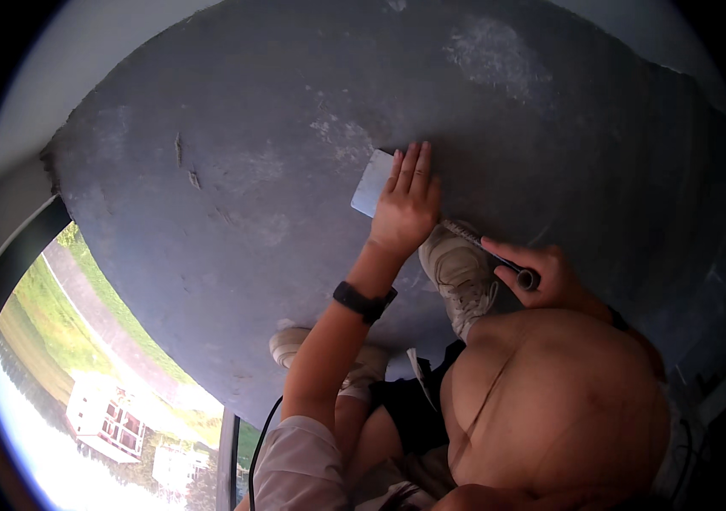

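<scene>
My left hand (408,200) lies with straight fingers over a pale, flat rectangular plate (370,184) against the grey floor. My right hand (542,268) is closed around a slim tool with a dark, round-ended handle (529,279). Its thin shaft slants up and left toward my left hand, above my shoe (455,255). Shaft and plate line up roughly, but my left hand hides whether they join. A black band (364,301) circles my left wrist.
The rough grey floor (252,213) carries whitish patches and a few dried crumbs (193,179). My bent knee (542,383) is close to my right hand. Another shoe (289,347) stands left of my left forearm. A dark-framed window (99,341) lies at lower left, with grass and buildings outside.
</scene>
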`<control>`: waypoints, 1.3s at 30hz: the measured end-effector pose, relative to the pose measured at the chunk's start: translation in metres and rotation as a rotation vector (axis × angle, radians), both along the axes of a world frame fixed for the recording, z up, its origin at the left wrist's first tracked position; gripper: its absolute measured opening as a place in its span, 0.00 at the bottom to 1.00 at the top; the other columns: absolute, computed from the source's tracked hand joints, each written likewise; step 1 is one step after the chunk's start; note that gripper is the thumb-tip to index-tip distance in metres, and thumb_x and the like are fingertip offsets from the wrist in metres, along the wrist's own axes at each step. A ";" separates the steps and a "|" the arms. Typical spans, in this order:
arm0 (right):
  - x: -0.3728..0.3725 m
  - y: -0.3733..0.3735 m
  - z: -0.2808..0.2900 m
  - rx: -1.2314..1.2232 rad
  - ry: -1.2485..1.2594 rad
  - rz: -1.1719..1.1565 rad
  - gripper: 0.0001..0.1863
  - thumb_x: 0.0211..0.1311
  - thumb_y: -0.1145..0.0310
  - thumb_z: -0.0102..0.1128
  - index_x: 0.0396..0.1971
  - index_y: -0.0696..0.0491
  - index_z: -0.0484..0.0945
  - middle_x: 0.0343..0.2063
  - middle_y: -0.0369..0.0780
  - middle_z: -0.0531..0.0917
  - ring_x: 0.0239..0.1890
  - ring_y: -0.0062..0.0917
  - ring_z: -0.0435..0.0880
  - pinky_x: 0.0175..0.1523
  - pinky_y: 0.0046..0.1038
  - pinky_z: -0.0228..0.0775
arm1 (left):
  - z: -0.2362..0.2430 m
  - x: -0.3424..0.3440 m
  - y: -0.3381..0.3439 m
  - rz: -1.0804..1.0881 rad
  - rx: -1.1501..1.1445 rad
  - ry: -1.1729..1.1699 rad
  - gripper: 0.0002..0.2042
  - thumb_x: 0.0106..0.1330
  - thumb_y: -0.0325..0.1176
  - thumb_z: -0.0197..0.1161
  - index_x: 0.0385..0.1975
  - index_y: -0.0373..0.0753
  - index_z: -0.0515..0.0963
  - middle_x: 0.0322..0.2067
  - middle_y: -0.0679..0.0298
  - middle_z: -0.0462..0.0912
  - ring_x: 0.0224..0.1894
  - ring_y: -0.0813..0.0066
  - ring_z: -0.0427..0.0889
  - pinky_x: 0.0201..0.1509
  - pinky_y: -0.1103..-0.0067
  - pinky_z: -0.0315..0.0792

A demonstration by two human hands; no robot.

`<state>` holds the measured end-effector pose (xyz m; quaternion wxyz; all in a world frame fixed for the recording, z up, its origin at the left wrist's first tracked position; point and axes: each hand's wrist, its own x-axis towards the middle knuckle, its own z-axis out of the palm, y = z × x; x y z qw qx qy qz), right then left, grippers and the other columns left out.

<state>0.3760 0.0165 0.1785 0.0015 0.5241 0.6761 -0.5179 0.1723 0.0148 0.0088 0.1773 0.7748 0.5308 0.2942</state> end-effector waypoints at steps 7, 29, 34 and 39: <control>0.000 -0.002 -0.003 0.061 0.041 -0.034 0.22 0.58 0.76 0.69 0.55 0.51 0.83 0.38 0.48 0.88 0.30 0.40 0.89 0.32 0.31 0.79 | -0.001 0.002 0.001 -0.008 -0.002 0.000 0.04 0.58 0.25 0.61 0.31 0.34 0.79 0.58 0.44 0.79 0.63 0.48 0.78 0.66 0.53 0.73; -0.051 0.050 -0.040 0.258 0.216 0.015 0.22 0.60 0.76 0.69 0.56 0.51 0.82 0.26 0.47 0.84 0.17 0.28 0.76 0.26 0.25 0.70 | 0.003 -0.066 0.073 0.074 0.113 0.092 0.16 0.57 0.19 0.60 0.45 0.37 0.82 0.56 0.56 0.82 0.63 0.55 0.78 0.67 0.59 0.74; -0.019 0.030 -0.022 0.228 0.209 0.099 0.23 0.55 0.80 0.70 0.53 0.53 0.84 0.24 0.46 0.84 0.18 0.28 0.78 0.27 0.27 0.70 | 0.010 -0.031 0.022 0.072 0.033 0.094 0.15 0.58 0.21 0.60 0.46 0.36 0.82 0.58 0.55 0.81 0.65 0.52 0.76 0.67 0.57 0.74; 0.011 0.004 -0.008 0.174 0.117 0.065 0.21 0.57 0.75 0.72 0.52 0.53 0.84 0.27 0.47 0.86 0.22 0.34 0.84 0.28 0.30 0.74 | 0.016 -0.002 0.007 0.031 -0.021 0.014 0.23 0.58 0.18 0.59 0.56 0.35 0.78 0.62 0.52 0.77 0.66 0.50 0.75 0.66 0.57 0.74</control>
